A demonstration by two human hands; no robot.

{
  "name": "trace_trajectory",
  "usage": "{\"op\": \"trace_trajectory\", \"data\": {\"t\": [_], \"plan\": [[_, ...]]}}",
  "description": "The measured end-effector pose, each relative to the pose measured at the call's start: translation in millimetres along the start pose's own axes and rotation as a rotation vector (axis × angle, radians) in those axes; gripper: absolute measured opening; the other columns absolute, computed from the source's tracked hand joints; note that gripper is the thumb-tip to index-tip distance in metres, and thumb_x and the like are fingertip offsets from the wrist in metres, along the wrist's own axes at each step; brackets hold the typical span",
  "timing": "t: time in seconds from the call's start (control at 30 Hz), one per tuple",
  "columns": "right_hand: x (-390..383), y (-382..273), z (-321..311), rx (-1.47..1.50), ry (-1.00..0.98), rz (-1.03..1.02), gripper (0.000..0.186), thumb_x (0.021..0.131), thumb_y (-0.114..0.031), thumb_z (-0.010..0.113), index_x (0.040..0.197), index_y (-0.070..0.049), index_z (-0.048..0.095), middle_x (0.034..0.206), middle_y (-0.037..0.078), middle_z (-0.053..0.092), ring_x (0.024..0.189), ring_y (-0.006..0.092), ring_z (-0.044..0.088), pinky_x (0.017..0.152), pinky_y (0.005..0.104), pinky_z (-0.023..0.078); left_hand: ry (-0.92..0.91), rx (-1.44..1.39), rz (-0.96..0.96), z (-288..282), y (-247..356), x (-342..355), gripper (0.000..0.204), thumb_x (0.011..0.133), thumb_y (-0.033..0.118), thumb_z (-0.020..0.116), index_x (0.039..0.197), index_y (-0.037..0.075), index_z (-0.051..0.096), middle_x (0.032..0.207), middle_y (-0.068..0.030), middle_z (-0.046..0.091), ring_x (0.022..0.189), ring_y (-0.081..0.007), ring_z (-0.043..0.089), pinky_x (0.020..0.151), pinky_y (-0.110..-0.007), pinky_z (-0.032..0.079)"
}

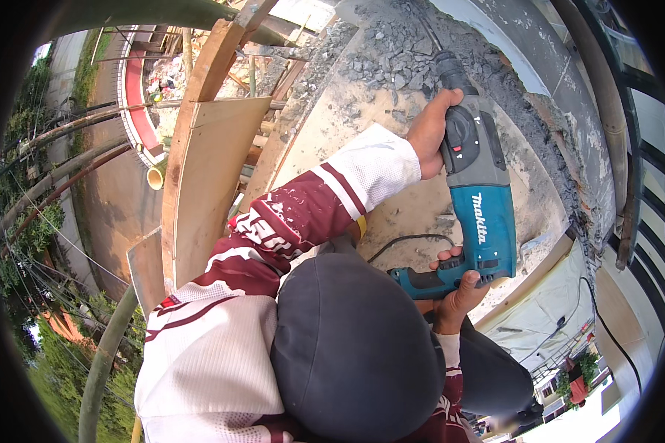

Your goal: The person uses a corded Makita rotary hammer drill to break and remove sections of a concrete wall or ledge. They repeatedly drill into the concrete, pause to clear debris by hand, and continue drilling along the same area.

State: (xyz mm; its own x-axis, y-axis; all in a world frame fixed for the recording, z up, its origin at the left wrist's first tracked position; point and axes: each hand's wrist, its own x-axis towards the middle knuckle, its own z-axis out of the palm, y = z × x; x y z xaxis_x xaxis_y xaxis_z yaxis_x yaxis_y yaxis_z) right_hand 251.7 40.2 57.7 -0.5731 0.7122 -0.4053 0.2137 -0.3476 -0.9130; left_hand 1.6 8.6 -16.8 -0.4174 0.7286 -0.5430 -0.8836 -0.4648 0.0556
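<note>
The left hand point(425, 136) grasps the grey front housing of the teal-and-grey plastic-bodied rotary hammer point(484, 214) from its left side, while the nearer right hand point(458, 295) is wrapped around the rear handle; the tool sits right of centre, its slim dark steel bit point(427, 31) pointing far into broken grey concrete rubble point(395, 66). Good control probably calls for both grips firm, even pressure along the bit, and the thin black cable point(414, 238) left of the handle kept slack.
</note>
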Motion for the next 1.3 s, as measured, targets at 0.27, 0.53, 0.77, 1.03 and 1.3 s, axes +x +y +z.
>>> {"op": "trace_trajectory", "data": {"t": [0.27,0.53,0.77,1.03,1.3], "plan": [[-7.9,31.9,64.1,-0.033,0.063,-0.138,0.06,0.093,-0.035,0.076,0.126,0.005,0.047,0.086,0.014,0.065,0.072,0.022,0.066,0.068,0.0359,0.059,0.005,0.085,-0.065,-22.0,39.5,9.8,0.042,0.097,0.044,0.061,0.112,0.005,0.067,0.104,-0.0131,0.074,0.094,-0.0277,0.072,0.092,-0.045,0.056],[-0.4,24.0,85.9,-0.096,0.019,-0.145,0.045,0.096,-0.015,0.069,0.124,0.005,0.041,0.085,0.015,0.065,0.069,0.0215,0.065,0.065,0.036,0.057,0.019,0.133,0.02,-28.3,58.7,13.4,0.043,0.097,0.046,0.062,0.112,0.005,0.068,0.104,-0.0101,0.075,0.094,-0.0242,0.072,0.093,-0.04,0.056],[11.0,3.1,82.7,-0.035,0.053,-0.072,0.043,0.096,-0.006,0.065,0.127,0.005,0.038,0.086,0.016,0.065,0.069,0.0215,0.065,0.064,0.0371,0.058,0.058,0.109,0.045,-13.3,57.9,20.4,0.044,0.095,0.047,0.063,0.108,0.006,0.069,0.1,-0.0109,0.076,0.09,-0.0251,0.072,0.091,-0.042,0.057],[34.8,-21.0,68.5,0.02,0.125,0.079,0.034,0.097,-0.021,0.066,0.116,0.003,0.051,0.085,0.013,0.061,0.067,0.0215,0.065,0.055,0.0385,0.061,0.155,0.074,0.067,1.6,46.8,41.4,0.037,0.092,0.041,0.064,0.103,0.005,0.068,0.091,-0.0113,0.074,0.079,-0.0265,0.072,0.081,-0.045,0.06],[65.6,-42.4,49.7,-0.036,0.114,0.142,0.04,0.098,-0.031,0.067,0.116,0.002,0.054,0.083,0.01,0.062,0.066,0.0199,0.066,0.052,0.0366,0.06,0.268,0.07,0.137,11.9,34.5,64.0,0.038,0.092,0.04,0.064,0.108,0.005,0.065,0.096,-0.011,0.072,0.082,-0.0253,0.07,0.082,-0.046,0.059]]}}
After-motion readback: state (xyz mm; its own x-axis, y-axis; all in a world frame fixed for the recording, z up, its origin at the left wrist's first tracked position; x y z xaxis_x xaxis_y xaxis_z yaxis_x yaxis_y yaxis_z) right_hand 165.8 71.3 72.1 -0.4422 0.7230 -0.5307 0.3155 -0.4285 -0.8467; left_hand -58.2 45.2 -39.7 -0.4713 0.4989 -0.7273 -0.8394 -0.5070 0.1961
